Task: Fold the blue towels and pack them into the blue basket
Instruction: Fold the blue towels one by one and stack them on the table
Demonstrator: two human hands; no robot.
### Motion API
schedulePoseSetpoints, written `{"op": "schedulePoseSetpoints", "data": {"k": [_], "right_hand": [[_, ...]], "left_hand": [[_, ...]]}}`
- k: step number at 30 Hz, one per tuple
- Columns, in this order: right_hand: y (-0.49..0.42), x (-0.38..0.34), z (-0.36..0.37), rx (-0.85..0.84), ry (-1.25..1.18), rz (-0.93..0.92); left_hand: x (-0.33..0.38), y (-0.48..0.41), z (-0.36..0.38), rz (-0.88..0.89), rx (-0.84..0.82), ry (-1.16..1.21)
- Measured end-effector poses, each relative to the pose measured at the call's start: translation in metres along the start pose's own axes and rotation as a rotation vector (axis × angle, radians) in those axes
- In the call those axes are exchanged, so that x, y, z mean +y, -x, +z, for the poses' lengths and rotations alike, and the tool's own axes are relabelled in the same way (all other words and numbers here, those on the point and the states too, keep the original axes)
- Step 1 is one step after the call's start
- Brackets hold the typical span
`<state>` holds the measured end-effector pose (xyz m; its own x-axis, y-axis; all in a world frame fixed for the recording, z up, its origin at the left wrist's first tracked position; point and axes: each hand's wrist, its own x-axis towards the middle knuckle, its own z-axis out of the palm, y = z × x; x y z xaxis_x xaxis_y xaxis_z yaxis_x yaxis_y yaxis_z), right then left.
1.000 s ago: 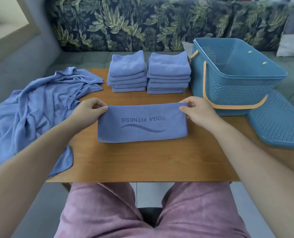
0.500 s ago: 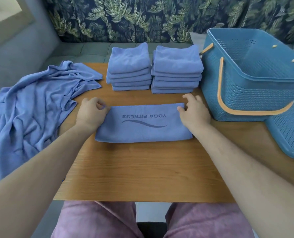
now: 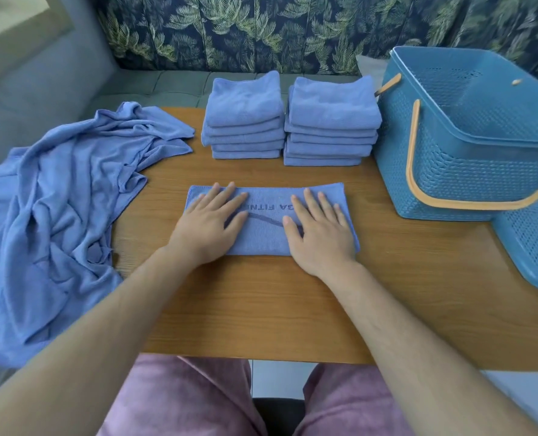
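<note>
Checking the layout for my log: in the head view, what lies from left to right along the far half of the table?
heap of unfolded towels → left stack of folded towels → right stack of folded towels → blue basket

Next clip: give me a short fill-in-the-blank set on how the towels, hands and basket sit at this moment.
The left hand and right hand both lie ____ on the printed towel. Behind it stand ____ stacks of folded towels. The unfolded heap lies on the person's ____ side. The blue basket stands at the table's ____ end.
Missing words: flat; two; left; right.
</note>
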<state>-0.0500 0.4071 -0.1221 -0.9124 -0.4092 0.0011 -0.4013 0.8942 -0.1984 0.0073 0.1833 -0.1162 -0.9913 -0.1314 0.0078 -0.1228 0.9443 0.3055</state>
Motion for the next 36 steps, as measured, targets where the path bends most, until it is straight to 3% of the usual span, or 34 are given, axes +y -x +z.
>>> {"op": "schedulePoseSetpoints", "data": {"k": [8,11,14,21,27,36], "right_hand": [[0.005,0.012,-0.007,0.062,0.13,0.07],[0.02,-0.024,-0.004,0.281,0.021,-0.063],[0.035,-0.063,0.011,0.308,-0.067,-0.171],[0.051,-0.023,0.005,0.385,-0.268,-0.156],[0.109,0.003,-0.015,0.213,-0.412,-0.398],[0.158,0.034,-0.01,0.097,-0.425,-0.401]], "left_hand": [[-0.027,0.007,-0.01,-0.077,-0.045,-0.048],[-0.024,0.006,-0.009,-0.096,-0.035,-0.059],[-0.018,0.006,-0.01,-0.131,-0.049,-0.068],[-0.004,0.061,-0.018,-0.125,0.194,-0.048],[0.022,0.124,0.004,-0.057,0.278,0.184],[0.026,0.146,0.005,0.223,0.202,0.292]]}}
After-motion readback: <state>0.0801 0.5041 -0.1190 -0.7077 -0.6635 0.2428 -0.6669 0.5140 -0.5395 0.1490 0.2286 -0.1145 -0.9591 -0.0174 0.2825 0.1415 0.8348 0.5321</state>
